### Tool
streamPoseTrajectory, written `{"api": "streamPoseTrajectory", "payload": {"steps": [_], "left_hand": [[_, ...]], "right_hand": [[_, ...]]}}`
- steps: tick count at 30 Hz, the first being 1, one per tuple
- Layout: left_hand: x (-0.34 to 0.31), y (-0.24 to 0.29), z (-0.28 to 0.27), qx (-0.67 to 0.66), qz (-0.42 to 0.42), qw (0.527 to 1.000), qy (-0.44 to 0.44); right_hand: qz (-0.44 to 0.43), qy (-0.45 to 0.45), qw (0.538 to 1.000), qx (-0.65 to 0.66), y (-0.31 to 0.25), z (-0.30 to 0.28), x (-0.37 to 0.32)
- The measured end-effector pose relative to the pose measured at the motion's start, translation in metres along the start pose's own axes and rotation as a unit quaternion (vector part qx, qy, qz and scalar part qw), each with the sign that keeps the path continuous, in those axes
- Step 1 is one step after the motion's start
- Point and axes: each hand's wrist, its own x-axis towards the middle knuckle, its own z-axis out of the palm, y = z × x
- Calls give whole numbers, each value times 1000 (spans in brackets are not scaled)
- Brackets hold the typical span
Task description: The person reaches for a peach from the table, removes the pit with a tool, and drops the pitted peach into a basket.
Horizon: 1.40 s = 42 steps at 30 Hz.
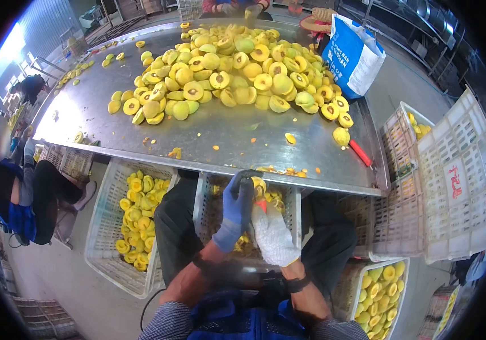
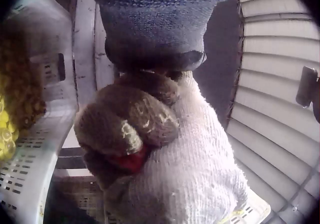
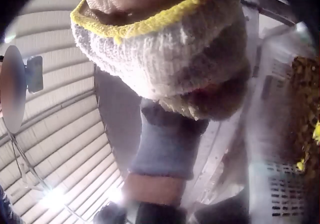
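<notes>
Over a crate in the lap, my left hand point(image 1: 238, 201), in a blue and dark grey glove, pinches a yellow peach half point(image 1: 259, 185). My right hand point(image 1: 275, 237), in a white knitted glove, grips a red-handled tool point(image 1: 261, 204) right at the fruit; its working end is hidden. In the left wrist view, the white-gloved fingers point(image 2: 142, 116) curl round the red handle point(image 2: 131, 160). The right wrist view has the white glove point(image 3: 165, 63) overlapping the blue one point(image 3: 167, 141). Below both hands, the lap crate point(image 1: 293, 212) holds yellow fruit scraps.
A heap of halved peaches point(image 1: 226, 71) covers much of the metal table point(image 1: 197, 139). Another red-handled tool point(image 1: 360, 153) lies at its right. Crates of peaches stand left point(image 1: 98, 238) and lower right point(image 1: 345, 289). A blue and white bag point(image 1: 348, 56) stands behind. Other people sit around.
</notes>
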Motion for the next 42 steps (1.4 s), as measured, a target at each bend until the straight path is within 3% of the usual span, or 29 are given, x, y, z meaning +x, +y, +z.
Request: {"api": "streamPoseTrajectory", "payload": {"steps": [3,5,8,9,12,13,14,16,19,22,23,25,26,28,32,33,34,36,38,39,41,42], "left_hand": [[3,4,3,27,-36,999,3],[8,11,0,72,-69,995,-25],[16,5,-6,64,-74,990,-104],[21,10,-8,112,-96,978,-145],[33,36,-6,316,-47,901,-295],[35,34,-10,269,-78,909,-308],[37,35,-11,242,-84,912,-321],[37,36,-14,186,-102,914,-346],[28,21,-14,55,-127,949,-281],[15,1,-11,-26,-149,964,-219],[13,-5,-11,-85,-159,959,-219],[8,-5,-11,-127,-175,951,-223],[7,-2,-10,-146,-182,946,-225],[2,3,-10,-131,-171,948,-234],[-5,13,-15,-152,-190,936,-255],[-5,18,-15,-165,-207,927,-264],[-5,23,-15,-179,-225,917,-276],[-9,26,-15,-116,-232,936,-236],[-8,22,-16,-128,-230,945,-192],[0,27,-29,-31,-213,964,-155],[8,52,-68,120,-180,974,-72],[11,71,-88,175,-160,971,-25]], "right_hand": [[-43,10,998,-42,-3,-4,-3],[-34,-16,999,-29,-4,-9,-6],[-89,17,993,-76,14,6,-15],[-122,45,986,-107,24,15,-17],[-207,137,962,-109,37,32,-21],[-54,0,986,155,33,21,-20],[105,-136,899,402,26,2,-18],[277,-227,676,644,23,-3,-21],[334,-144,586,724,23,9,-25],[362,-72,546,752,20,17,-23],[366,-48,548,750,16,17,-23],[318,-54,659,680,17,16,-25],[257,-82,752,601,24,16,-27],[188,-123,836,501,28,13,-28],[141,-138,833,517,29,18,-27],[159,-170,804,548,75,36,-41],[159,-194,790,560,78,36,-43],[144,-238,778,563,51,15,-30],[43,-216,896,387,46,8,-32],[-50,-167,965,198,70,15,-42],[-6,-99,985,143,77,19,-47],[127,-90,948,278,63,14,-43]]}}
